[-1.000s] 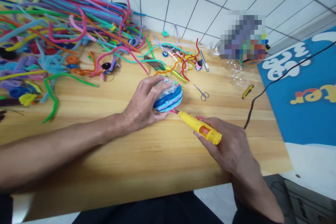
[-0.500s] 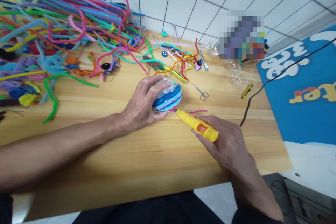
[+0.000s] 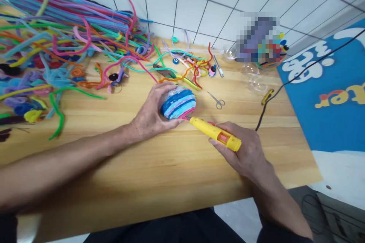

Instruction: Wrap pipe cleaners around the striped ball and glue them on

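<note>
My left hand is wrapped round the left side of a ball covered in striped pipe cleaner, in dark blue, light blue and lilac bands with pink at the lower edge. In my right hand is a yellow hot glue gun, its nozzle touching or very near the ball's lower right, by the pink pipe cleaner. A bit of that pink strand shows behind the gun. The grip and trigger are hidden by my fingers.
A heap of coloured pipe cleaners fills the back left. Beyond the ball lie pliers, small scissors and loose strands. Clear plastic balls, a yellow cutter and a black cord are at the right, beside a blue board.
The ball has turned in my left hand, so more stripes and the pink edge now show. The glue gun stays at its lower edge. The whole view has shifted slightly.
</note>
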Tool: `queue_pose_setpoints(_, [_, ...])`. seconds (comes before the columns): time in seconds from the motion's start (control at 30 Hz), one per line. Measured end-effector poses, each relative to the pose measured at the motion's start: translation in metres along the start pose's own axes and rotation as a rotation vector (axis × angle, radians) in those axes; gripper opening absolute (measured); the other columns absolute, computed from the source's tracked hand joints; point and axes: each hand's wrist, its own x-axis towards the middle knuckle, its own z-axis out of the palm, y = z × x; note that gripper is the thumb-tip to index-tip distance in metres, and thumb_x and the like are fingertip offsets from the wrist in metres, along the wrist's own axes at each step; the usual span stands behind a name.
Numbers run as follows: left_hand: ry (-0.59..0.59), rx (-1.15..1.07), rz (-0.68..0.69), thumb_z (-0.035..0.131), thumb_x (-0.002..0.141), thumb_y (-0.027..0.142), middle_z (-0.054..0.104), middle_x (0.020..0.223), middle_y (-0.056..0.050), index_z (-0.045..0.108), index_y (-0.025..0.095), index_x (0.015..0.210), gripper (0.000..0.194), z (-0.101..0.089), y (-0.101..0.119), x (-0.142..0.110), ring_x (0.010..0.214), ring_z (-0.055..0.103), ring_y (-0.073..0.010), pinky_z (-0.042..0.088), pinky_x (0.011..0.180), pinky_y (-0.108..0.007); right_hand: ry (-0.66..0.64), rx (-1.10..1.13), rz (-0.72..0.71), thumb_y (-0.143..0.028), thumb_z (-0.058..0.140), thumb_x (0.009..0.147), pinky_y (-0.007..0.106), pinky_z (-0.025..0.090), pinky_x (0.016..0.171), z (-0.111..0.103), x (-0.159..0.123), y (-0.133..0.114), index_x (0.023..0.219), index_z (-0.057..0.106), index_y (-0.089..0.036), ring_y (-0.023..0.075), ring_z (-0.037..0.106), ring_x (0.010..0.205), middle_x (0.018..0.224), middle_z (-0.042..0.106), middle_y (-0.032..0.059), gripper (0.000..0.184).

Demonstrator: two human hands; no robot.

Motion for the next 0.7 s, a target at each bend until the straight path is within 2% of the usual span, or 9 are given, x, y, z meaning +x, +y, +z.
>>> queue_pose_setpoints(0.2, [-0.017, -0.129, -0.103, 0.105, 0.084, 0.044, 0.060, 0.166, -0.015, 0.052, 0.036, 0.168, 0.100, 0.0018, -0.0062, -0.0050, 0.160, 0.061, -0.0407, 0.051, 0.138, -0.066, 0.024, 0.010, 0.009, -0.033, 0.070, 0.114, 0.035, 0.067, 0.072, 0.0027, -0.0038, 0.0036, 0.127, 0.073, -0.023, 0.0265, 0.090, 0.087, 0.109, 0.092, 0.0101, 0.016])
queue_pose_setpoints(0.5, [-0.062, -0.191, -0.154, 0.105, 0.086, 0.044, 0.058, 0.167, -0.015, 0.051, 0.036, 0.168, 0.099, 0.0004, -0.0044, -0.0047, 0.161, 0.060, -0.0405, 0.050, 0.140, -0.067, 0.058, 0.029, -0.020, -0.036, 0.072, 0.114, 0.033, 0.063, 0.067, 0.0075, -0.0029, 0.0068, 0.117, 0.073, -0.024, 0.0235, 0.085, 0.077, 0.095, 0.089, 0.0066, 0.013])
queue_pose_setpoints(0.7, [-0.069, -0.238, -0.227, 0.104, 0.088, 0.045, 0.057, 0.169, -0.015, 0.048, 0.035, 0.168, 0.098, 0.0020, -0.0044, -0.0052, 0.159, 0.063, -0.0388, 0.055, 0.137, -0.064, 0.063, 0.004, 0.012, -0.037, 0.070, 0.115, 0.034, 0.064, 0.068, 0.0075, -0.0033, 0.0060, 0.117, 0.073, -0.024, 0.0239, 0.086, 0.079, 0.098, 0.089, 0.0074, 0.013])
